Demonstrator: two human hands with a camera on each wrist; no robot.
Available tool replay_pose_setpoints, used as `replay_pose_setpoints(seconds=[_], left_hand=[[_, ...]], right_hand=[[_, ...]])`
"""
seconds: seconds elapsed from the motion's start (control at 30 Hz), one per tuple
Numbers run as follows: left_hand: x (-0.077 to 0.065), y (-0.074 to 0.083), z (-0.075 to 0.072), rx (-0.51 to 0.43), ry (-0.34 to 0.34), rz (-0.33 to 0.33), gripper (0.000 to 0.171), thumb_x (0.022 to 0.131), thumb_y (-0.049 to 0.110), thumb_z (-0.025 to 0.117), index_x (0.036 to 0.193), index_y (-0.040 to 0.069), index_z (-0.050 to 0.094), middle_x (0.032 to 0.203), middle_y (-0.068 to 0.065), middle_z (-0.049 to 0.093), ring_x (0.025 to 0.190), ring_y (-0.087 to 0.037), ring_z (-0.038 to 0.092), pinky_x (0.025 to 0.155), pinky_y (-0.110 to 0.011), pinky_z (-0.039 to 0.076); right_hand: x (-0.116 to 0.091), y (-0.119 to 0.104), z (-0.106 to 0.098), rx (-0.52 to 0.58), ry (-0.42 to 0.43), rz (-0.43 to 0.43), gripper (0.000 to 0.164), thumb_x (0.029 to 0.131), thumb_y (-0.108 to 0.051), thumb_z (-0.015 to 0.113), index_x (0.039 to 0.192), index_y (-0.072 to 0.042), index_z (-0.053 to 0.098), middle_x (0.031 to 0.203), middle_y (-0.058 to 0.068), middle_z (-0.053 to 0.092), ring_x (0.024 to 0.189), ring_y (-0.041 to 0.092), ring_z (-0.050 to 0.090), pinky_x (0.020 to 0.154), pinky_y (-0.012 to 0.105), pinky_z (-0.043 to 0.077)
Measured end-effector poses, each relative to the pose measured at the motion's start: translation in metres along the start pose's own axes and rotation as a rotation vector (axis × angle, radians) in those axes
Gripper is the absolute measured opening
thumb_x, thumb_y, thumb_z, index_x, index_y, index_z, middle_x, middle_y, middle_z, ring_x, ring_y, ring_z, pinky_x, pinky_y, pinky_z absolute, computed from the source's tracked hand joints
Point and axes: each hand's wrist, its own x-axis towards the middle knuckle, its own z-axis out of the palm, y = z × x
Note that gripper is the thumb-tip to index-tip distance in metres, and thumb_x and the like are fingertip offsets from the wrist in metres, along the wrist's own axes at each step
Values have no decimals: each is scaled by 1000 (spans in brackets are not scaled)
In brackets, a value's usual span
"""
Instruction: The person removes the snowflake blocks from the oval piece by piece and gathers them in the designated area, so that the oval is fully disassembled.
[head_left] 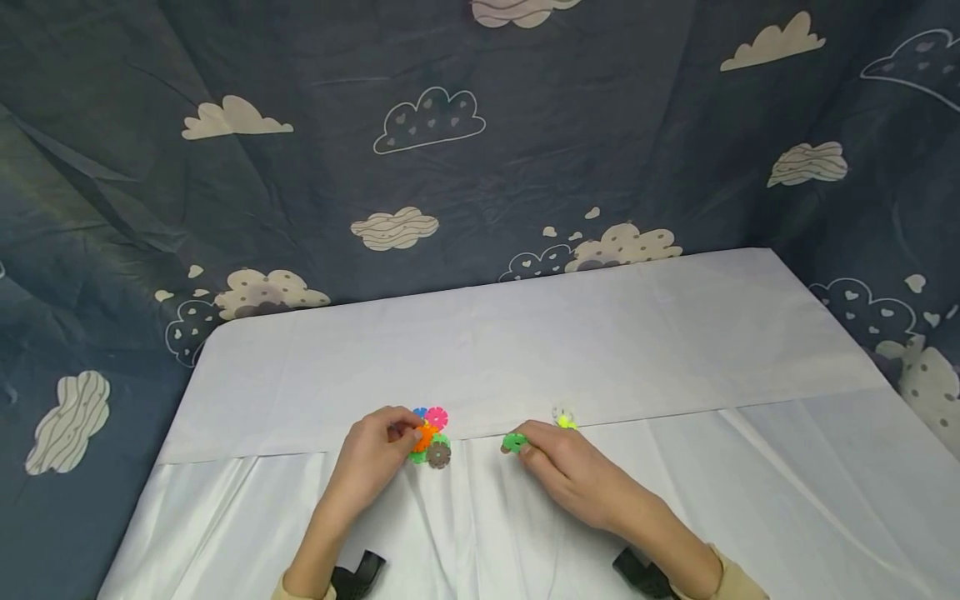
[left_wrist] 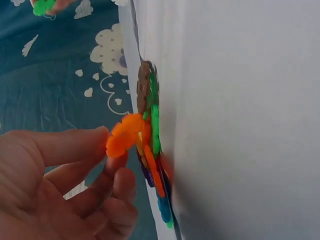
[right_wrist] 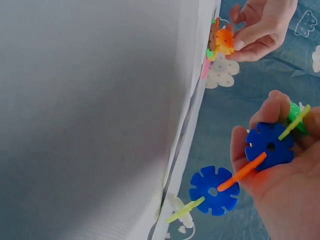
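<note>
My left hand point(head_left: 371, 450) pinches an orange notched snowflake disc point(left_wrist: 125, 135) between thumb and fingertips. It stands on edge over a small cluster of discs on the cloth, among them a brown disc point(head_left: 438, 455) and a pink disc point(head_left: 437, 417). To the right, my right hand point(head_left: 577, 475) grips a chain of interlocked discs. A green disc point(head_left: 514, 442) shows at its fingertips. In the right wrist view a blue disc point(right_wrist: 270, 135) lies against the fingers. An orange disc point(right_wrist: 242, 172) joins it to a second blue disc point(right_wrist: 217, 200), followed by a yellow disc point(right_wrist: 187, 209).
Both hands work above a white cloth-covered table point(head_left: 480, 358) with a seam across it. Behind and beside it hangs a dark blue curtain point(head_left: 315, 183) with cloud prints. Black straps point(head_left: 358, 577) show near both wrists.
</note>
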Motion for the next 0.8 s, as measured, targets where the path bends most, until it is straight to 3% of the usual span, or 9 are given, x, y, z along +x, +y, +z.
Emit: replay_pose_setpoints(seconds=[0.2, 0.33, 0.43, 0.6, 0.8], left_hand=[[-3, 8, 5, 18, 46, 65, 16, 85, 2, 72, 99, 10, 73, 89, 5, 61, 82, -15, 55, 73, -32, 47], [-8, 19, 11, 12, 61, 155, 19, 86, 5, 74, 103, 12, 73, 99, 6, 64, 95, -16, 59, 84, -38, 48], [-13, 30, 18, -3, 21, 237, 17, 87, 7, 73, 104, 12, 72, 101, 5, 65, 95, -17, 61, 81, -36, 50], [-22, 42, 30, -43, -104, 336, 17, 90, 10, 72, 106, 14, 71, 100, 4, 65, 90, -17, 60, 72, -30, 50], [-27, 48, 38, -63, -122, 388, 16, 86, 10, 76, 96, 19, 67, 89, 13, 59, 84, -14, 59, 70, -28, 48]], right_hand=[[1, -1, 1, -20, -35, -11, 14, 105, -15, 47, 95, -18, 55, 85, -6, 54, 79, 7, 50, 73, 26, 44], [2, 1, 1, -15, -50, -58, 11, 104, -15, 50, 96, -18, 56, 87, -5, 57, 81, 6, 52, 75, 25, 46], [2, 3, 2, -23, -64, -97, 8, 102, -15, 54, 100, -18, 60, 88, -7, 59, 81, 4, 53, 76, 25, 47], [3, 4, 4, -21, -47, -150, 6, 99, -15, 60, 99, -18, 65, 81, -14, 52, 74, 3, 49, 69, 23, 44], [2, 1, 4, 27, -62, -91, 9, 97, -19, 64, 103, -22, 68, 80, -16, 54, 70, 3, 50, 65, 23, 45]])
